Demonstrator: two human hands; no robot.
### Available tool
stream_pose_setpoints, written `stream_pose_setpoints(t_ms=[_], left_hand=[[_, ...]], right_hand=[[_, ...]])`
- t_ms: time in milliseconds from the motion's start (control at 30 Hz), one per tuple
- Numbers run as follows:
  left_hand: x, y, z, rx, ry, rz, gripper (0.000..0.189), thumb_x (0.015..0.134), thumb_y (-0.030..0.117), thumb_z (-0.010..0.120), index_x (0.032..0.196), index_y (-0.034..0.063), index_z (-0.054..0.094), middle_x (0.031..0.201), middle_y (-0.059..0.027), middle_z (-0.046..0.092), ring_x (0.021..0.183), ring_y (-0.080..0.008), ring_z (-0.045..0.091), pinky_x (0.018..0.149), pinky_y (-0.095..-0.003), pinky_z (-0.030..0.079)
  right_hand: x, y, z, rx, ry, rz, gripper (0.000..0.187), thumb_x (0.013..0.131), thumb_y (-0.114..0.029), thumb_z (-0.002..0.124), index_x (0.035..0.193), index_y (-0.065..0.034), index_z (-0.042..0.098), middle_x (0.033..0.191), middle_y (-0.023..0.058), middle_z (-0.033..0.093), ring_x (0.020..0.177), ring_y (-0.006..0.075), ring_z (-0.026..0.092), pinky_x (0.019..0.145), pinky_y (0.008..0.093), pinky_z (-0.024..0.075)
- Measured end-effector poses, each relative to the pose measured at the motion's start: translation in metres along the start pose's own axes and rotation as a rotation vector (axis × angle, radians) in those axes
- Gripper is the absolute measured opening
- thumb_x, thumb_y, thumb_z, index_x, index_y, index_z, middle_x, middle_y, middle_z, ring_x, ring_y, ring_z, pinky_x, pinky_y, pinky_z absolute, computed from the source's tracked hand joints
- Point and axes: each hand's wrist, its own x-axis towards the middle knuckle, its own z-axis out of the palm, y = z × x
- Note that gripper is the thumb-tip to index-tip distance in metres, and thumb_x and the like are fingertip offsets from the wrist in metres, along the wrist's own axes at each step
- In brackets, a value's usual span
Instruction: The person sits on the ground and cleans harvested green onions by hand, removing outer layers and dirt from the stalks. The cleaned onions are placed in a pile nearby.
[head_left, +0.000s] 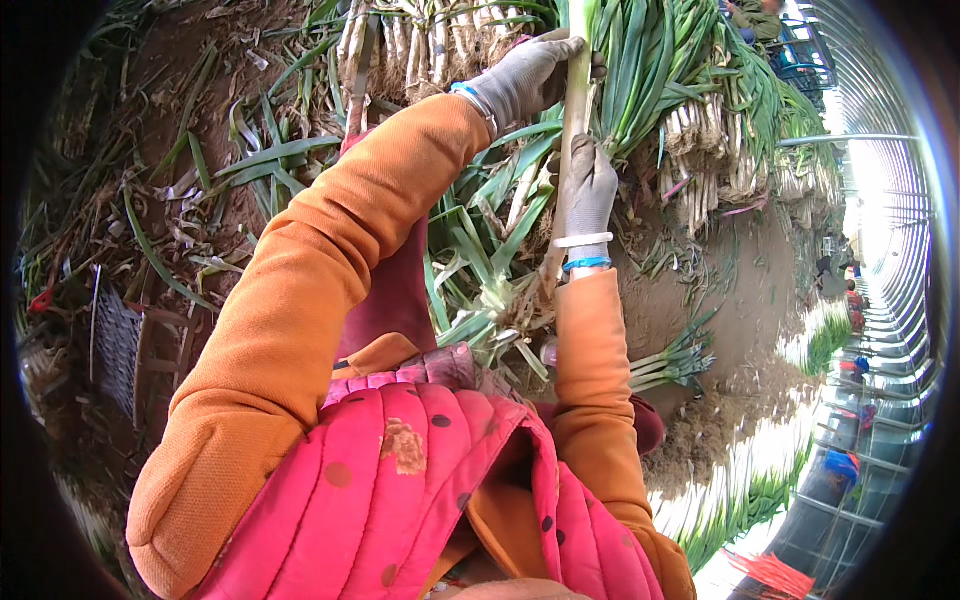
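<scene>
My left hand, in a grey work glove, closes around the upper part of a long green onion or leek stalk. Lower down, my right hand, also gloved, grips the same stalk with its thumb along it. The stalk stands nearly upright in the picture, its green part running out at the top edge and its roots near my right forearm. Behind the right hand lies a thick bunch of green leaves. Loose leaves and rooty stalks lie below, between my forearms.
Bundled stalks with roots lie at the top, more bundles at the upper right. A low stool with a woven seat is at the left. Leaf scraps litter the soil. A person is at the upper right, beyond the bundles.
</scene>
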Motion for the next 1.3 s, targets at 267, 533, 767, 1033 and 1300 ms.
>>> stream_pose_setpoints(t_ms=[267, 533, 767, 1033, 1300], left_hand=[[-0.004, 0.006, -0.008, -0.378, -0.372, -0.169, 0.033, 0.103, 0.034, 0.035, 0.102, 0.0029, 0.047, 0.086, -0.0084, 0.055, 0.079, -0.0243, 0.057, 0.076, -0.0418, 0.055], [-0.004, 0.017, -0.001, -0.028, -0.026, -0.111, 0.042, 0.101, 0.046, 0.039, 0.114, 0.0082, 0.051, 0.088, -0.0084, 0.062, 0.078, -0.0247, 0.062, 0.082, -0.0468, 0.054], [0.000, 0.015, -0.006, 0.245, 0.110, 0.152, 0.033, 0.102, 0.030, 0.044, 0.117, 0.0019, 0.052, 0.099, -0.0124, 0.065, 0.093, -0.0232, 0.066, 0.085, -0.0367, 0.056], [0.020, 0.030, -0.041, -0.236, -0.036, -0.164, 0.042, 0.094, 0.052, 0.045, 0.088, 0.0120, 0.058, 0.074, -0.0053, 0.062, 0.076, -0.0275, 0.061, 0.077, -0.0463, 0.050], [0.025, 0.051, -0.048, -0.399, -0.077, 0.013, 0.028, 0.093, 0.035, 0.049, 0.083, 0.0104, 0.056, 0.066, -0.0039, 0.054, 0.066, -0.0234, 0.055, 0.071, -0.0411, 0.049]], right_hand=[[0.001, -0.004, 0.005, 0.334, -0.195, 0.312, 0.034, 0.098, -0.022, 0.042, 0.092, 0.0050, 0.063, 0.077, 0.0132, 0.063, 0.066, 0.0195, 0.059, 0.063, 0.0333, 0.0483], [-0.025, -0.022, 0.010, 0.498, -0.132, 0.354, 0.033, 0.098, -0.033, 0.051, 0.093, -0.0023, 0.061, 0.070, 0.0024, 0.057, 0.064, 0.0083, 0.052, 0.054, 0.0249, 0.0408], [-0.023, 0.012, 0.012, 0.445, -0.134, 0.398, 0.031, 0.099, -0.020, 0.043, 0.095, 0.0052, 0.061, 0.078, 0.0076, 0.062, 0.067, 0.0149, 0.057, 0.060, 0.0275, 0.0464], [-0.056, 0.042, 0.009, 1.764, 0.048, 0.707, 0.013, 0.100, -0.025, 0.042, 0.097, -0.0160, 0.051, 0.063, -0.0051, 0.039, 0.050, 0.0070, 0.034, 0.045, 0.0231, 0.0307], [-0.132, 0.122, -0.067, -0.613, -0.582, 0.265, 0.032, 0.101, -0.020, 0.041, 0.118, -0.0005, 0.058, 0.088, 0.0167, 0.065, 0.078, 0.0233, 0.062, 0.071, 0.0354, 0.0503]])
